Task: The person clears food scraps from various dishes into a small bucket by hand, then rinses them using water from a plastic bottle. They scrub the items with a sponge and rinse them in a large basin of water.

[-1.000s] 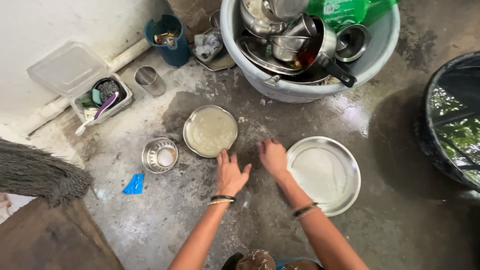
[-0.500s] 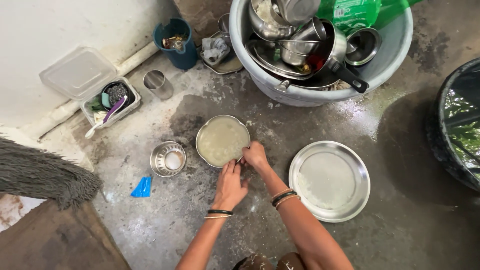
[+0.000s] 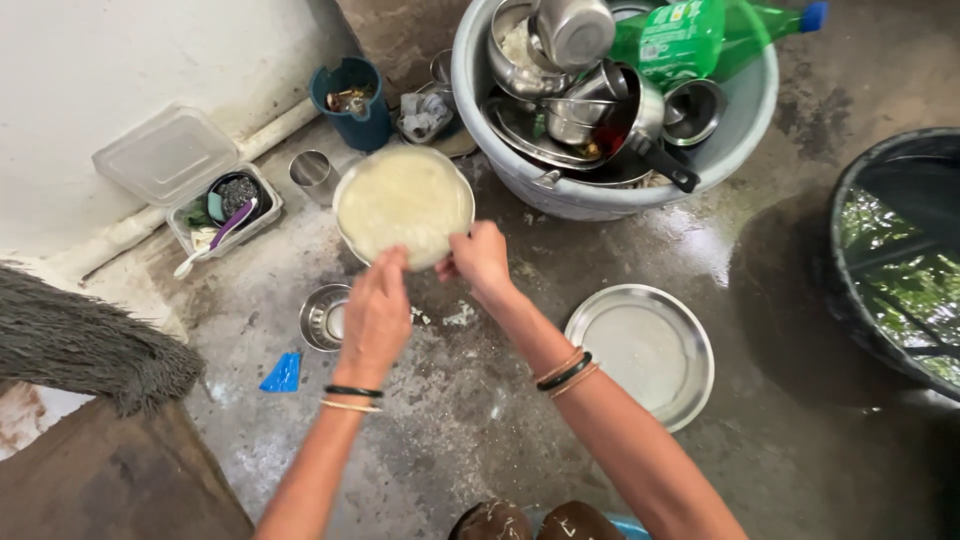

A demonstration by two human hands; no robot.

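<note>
While both hands, left hand (image 3: 375, 318) and right hand (image 3: 480, 258), grasp the soapy plate (image 3: 403, 204) mid-frame, tub (image 3: 560, 190) dishes remain unwashed.

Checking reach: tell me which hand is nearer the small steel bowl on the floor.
Left. The left hand is just right of the small steel bowl; the right hand is farther right, holding the plate.

Wet grey concrete floor (image 3: 470, 440), stained and patchy. Far centre: large grey tub (image 3: 600, 190) piled with steel vessels. Right: dark water drum (image 3: 850, 300). Near right: empty steel plate (image 3: 640, 355). Left: small steel bowl (image 3: 322, 318), blue scrap (image 3: 284, 374), steel tumbler (image 3: 312, 172), clear plastic box (image 3: 225, 210), blue cup (image 3: 352, 95).
</note>
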